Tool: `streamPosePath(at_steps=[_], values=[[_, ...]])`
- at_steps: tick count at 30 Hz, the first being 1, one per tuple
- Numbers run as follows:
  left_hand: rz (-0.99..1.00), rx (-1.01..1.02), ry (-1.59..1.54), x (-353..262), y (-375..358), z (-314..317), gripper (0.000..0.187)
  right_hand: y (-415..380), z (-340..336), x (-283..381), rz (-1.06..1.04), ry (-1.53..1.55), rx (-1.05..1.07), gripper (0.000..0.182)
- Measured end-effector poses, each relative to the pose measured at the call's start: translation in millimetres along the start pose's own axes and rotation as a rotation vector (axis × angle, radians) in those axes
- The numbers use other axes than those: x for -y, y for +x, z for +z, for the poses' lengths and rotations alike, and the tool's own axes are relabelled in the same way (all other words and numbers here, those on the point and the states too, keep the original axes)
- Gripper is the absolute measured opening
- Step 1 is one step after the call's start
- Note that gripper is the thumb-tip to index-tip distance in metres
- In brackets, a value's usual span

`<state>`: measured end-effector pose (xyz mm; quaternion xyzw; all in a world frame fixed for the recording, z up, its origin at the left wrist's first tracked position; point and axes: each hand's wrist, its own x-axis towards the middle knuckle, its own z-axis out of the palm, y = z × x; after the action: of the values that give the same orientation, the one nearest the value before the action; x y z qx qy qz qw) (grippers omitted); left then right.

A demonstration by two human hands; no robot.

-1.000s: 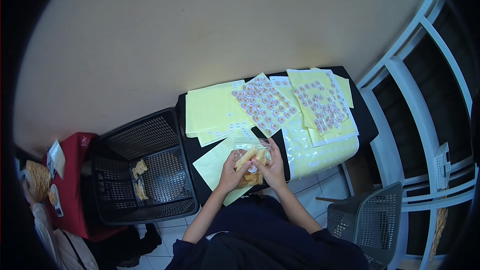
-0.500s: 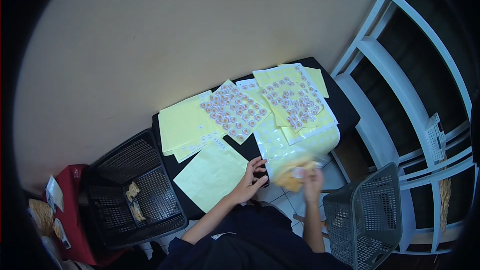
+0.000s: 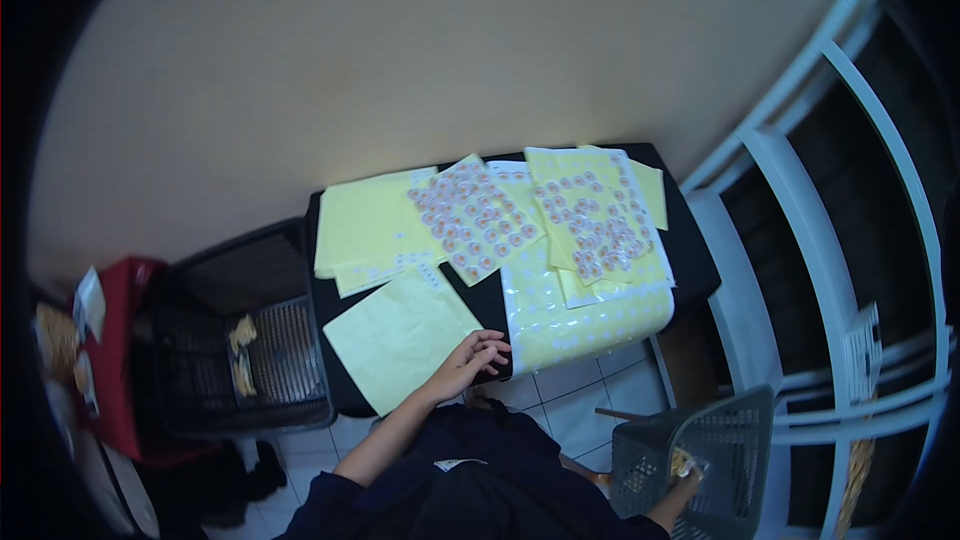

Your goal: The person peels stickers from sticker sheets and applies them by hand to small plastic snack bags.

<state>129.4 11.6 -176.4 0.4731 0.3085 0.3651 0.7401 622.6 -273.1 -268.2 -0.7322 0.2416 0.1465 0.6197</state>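
Observation:
My right hand [image 3: 684, 493] reaches down inside the grey-green plastic basket [image 3: 745, 420] on the right, at a clear bag of yellowish snacks [image 3: 681, 461]. The fingers look closed on the bag, though they are partly hidden. My left hand [image 3: 472, 360] rests at the front edge of the black-covered table, fingers apart and nothing in them. It is beside a plain yellow sheet [image 3: 395, 340]. To its right a sticker sheet with a glossy surface [image 3: 580, 325] droops over the table edge. Sheets of round red-and-white stickers [image 3: 475, 220] lie farther back.
A black basket [image 3: 322, 380] at the left holds several yellowish packets [image 3: 242, 335]. A red-covered surface [image 3: 118, 350] is beyond it. White shelving [image 3: 800, 230] stands at the right, and a wall rises behind the table.
My right hand has carried the bag of snacks from the table's front edge down and right into the basket. My left hand has moved slightly left and down; the view has shifted.

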Motion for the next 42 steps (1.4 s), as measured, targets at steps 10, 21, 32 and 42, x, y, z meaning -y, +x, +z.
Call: streamPosePath(at_steps=[10,21,32,42], values=[[-0.192,0.19,0.121,-25,-59,-10,0.031,-143,113,34,-1.375,-0.499,-0.079,0.033],[-0.13,0.096,-0.088,-66,-212,-110,0.025,-570,215,-116,-1.741,-0.311,1.86,0.035],[-0.237,-1.316,-0.201,30,-352,-375,0.037,-652,174,-227,-1.955,-0.96,2.004,0.03],[-0.217,-1.585,-0.614,140,-349,-512,0.041,-673,169,-230,-1.872,-1.097,1.467,0.026]])
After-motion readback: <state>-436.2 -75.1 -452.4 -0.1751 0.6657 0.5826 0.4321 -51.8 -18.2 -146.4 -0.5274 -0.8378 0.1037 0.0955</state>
